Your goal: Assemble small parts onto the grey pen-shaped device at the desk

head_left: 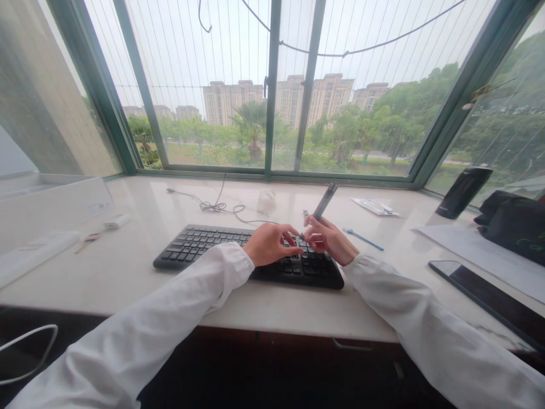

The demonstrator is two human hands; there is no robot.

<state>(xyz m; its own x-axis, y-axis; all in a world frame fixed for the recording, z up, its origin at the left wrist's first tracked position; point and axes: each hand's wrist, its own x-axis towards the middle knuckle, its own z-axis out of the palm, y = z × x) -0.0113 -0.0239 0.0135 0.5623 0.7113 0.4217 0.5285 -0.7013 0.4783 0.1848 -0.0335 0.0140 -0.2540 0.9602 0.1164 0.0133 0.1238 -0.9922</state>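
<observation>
A black keyboard [200, 250] lies on the white windowsill desk [128, 272]. My right hand [330, 240] is closed round a grey pen-like tool [323, 201] that slants up and to the right, its tip down at the keys. My left hand [270, 243] hovers over the keyboard's right half with its fingers curled, thumb and forefinger pinched near the tool's tip. What those fingers hold, if anything, is too small to make out. Both arms wear white sleeves.
A thin cable [217, 205] trails behind the keyboard. A blue pen [363, 239] and a flat packet [374, 206] lie to the right. A dark cylinder [464, 190], a black bag [517, 221] and a dark tablet [485, 292] sit at far right; white boxes [51, 210] at left.
</observation>
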